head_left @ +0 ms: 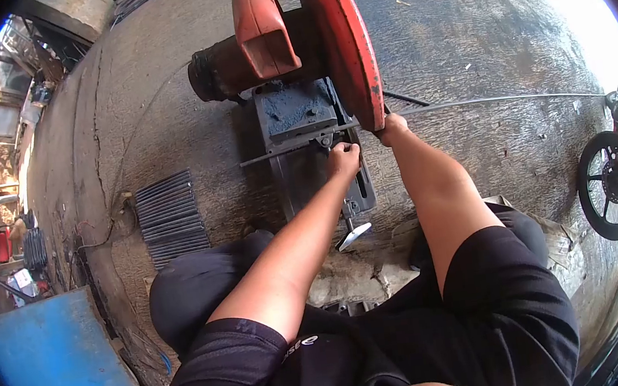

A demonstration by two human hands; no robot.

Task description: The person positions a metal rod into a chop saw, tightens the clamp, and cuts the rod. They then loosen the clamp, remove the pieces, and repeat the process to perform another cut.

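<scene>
A red chop saw stands on the floor before me, its round blade guard at the right. A long thin metal rod runs across the saw base and far out to the right. My left hand is closed beside the vise, fingertips pinched together; what they hold, if anything, is hidden. At the guard's lower edge, my right hand is closed round the rod, with its fingers partly hidden. Dark grit covers the block behind the vise. The vise's crank handle points toward me.
Cut rods lie in a neat bundle on the floor at the left. A cable trails from the saw's left side. A blue panel is at the lower left, and a motorcycle wheel stands at the right.
</scene>
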